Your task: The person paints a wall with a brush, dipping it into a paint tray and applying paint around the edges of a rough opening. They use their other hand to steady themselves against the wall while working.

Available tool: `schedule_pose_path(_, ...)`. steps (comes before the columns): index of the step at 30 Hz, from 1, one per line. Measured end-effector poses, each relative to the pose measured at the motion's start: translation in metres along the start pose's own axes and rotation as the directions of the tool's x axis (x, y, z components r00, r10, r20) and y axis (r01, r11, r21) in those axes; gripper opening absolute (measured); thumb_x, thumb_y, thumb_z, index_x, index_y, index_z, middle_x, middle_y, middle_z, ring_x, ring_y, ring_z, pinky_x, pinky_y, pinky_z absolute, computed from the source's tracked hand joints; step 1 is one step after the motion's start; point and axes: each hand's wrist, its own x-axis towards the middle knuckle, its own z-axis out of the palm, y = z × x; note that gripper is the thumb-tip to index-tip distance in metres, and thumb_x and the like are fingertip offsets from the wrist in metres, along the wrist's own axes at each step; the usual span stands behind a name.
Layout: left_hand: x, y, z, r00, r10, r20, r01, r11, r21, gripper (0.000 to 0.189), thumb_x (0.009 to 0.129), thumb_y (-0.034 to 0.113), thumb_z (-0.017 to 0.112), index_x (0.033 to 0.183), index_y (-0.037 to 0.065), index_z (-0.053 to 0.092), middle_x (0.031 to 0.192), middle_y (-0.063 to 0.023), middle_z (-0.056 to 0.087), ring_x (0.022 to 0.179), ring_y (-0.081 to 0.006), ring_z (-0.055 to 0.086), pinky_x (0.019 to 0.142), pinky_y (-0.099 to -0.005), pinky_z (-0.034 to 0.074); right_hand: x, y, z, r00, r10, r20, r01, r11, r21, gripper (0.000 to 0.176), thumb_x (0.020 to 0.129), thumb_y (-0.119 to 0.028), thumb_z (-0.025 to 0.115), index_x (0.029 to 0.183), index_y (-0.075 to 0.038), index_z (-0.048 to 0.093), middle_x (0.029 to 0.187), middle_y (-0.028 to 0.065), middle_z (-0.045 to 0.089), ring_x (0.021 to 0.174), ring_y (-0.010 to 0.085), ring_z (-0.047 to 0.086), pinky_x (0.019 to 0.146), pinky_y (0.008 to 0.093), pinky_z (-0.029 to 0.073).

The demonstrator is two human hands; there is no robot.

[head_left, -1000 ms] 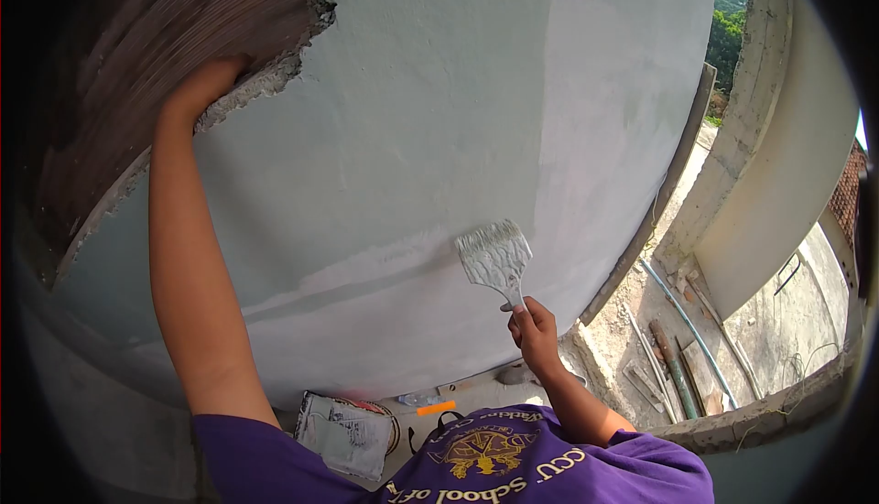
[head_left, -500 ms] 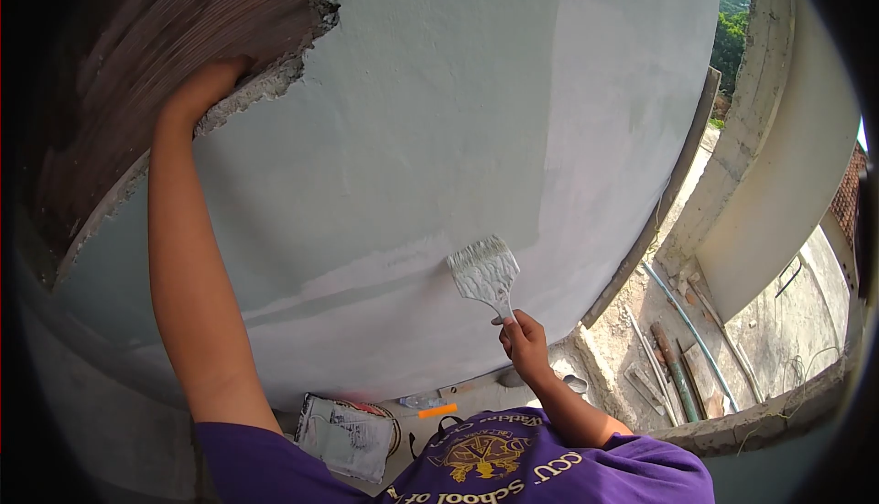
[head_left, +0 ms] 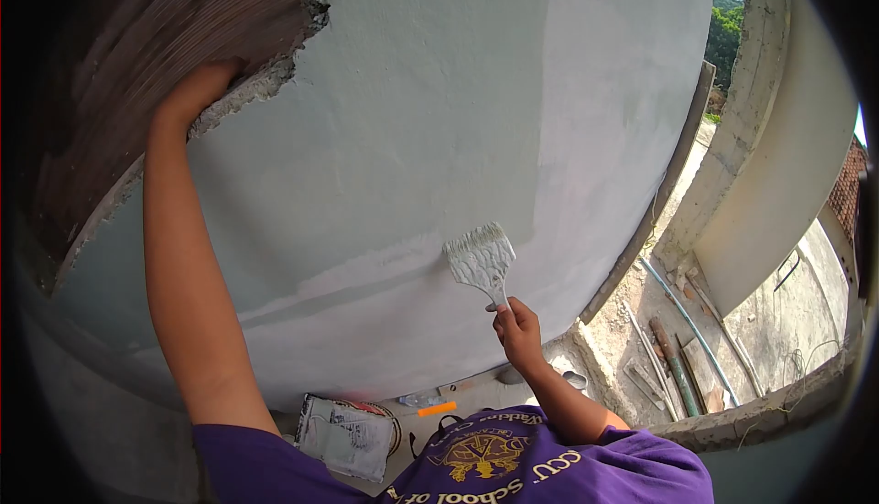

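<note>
- The wall (head_left: 439, 119) fills the space between both hands, its pale coat brighter to the right of and below the brush.
- Bare ridged masonry (head_left: 165, 37) lies above and left of the left hand, past a ragged plaster edge.
- A paper-covered bucket (head_left: 343, 431) sits well below the hands, between the arms.
- Pipes (head_left: 678, 357) lie on the ground to the right of the right hand.
- The left hand (head_left: 197, 87) rests on the ragged edge; its fingers are hidden, so their spread cannot be told.
- The brush (head_left: 479, 257) stands just above the right hand, bristles up and touching the wall.
- The right hand (head_left: 517, 330) is closed around the brush's handle.
</note>
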Motion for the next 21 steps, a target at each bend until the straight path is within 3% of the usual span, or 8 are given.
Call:
schedule_pose_path(5,0.001,-0.003,0.001,1.000,0.028,-0.010,-0.028,1.000,-0.014,0.056,0.093,0.043,0.046,0.126,-0.002,0.057,0.122,-0.0182,0.062,0.107,-0.0253,0.059,0.096,-0.0311,0.040,-0.015,-0.005,-0.010,0.999,0.039,0.031,-0.040,0.998,0.051,0.024,0.098,-0.021,0.049,0.094,-0.001,0.061,0.061,-0.0051,0.045,0.053,0.0030,0.037,0.049,0.0213,0.029)
schedule_pose_path(8,-0.003,0.001,0.001,1.000,0.019,0.003,-0.019,0.999,-0.048,0.056,0.093,0.043,0.047,0.125,-0.002,0.057,0.120,-0.0184,0.062,0.106,-0.0251,0.059,0.096,-0.0305,0.040,-0.001,-0.029,-0.002,0.998,-0.061,0.010,0.060,0.997,0.056,0.026,0.100,-0.023,0.046,0.094,-0.003,0.061,0.057,-0.0046,0.044,0.046,0.0019,0.034,0.042,0.0198,0.025)
schedule_pose_path(14,0.002,-0.001,0.000,1.000,0.013,-0.007,-0.013,1.000,0.004,0.055,0.093,0.042,0.047,0.125,-0.002,0.057,0.119,-0.0188,0.063,0.106,-0.0252,0.059,0.096,-0.0307,0.040,0.017,-0.032,0.005,0.995,-0.096,-0.011,0.096,0.995,0.024,0.025,0.100,-0.023,0.046,0.094,-0.003,0.061,0.057,-0.0050,0.043,0.045,0.0021,0.034,0.042,0.0200,0.025)
schedule_pose_path(21,-0.006,0.004,0.001,0.999,0.004,-0.040,-0.004,1.000,0.017,0.055,0.093,0.041,0.047,0.126,-0.001,0.057,0.120,-0.0181,0.062,0.106,-0.0254,0.059,0.096,-0.0307,0.039,-0.014,0.002,-0.015,0.995,0.093,0.031,-0.095,0.995,0.041,0.023,0.099,-0.019,0.048,0.093,-0.001,0.061,0.060,-0.0053,0.043,0.052,0.0024,0.034,0.047,0.0210,0.027)
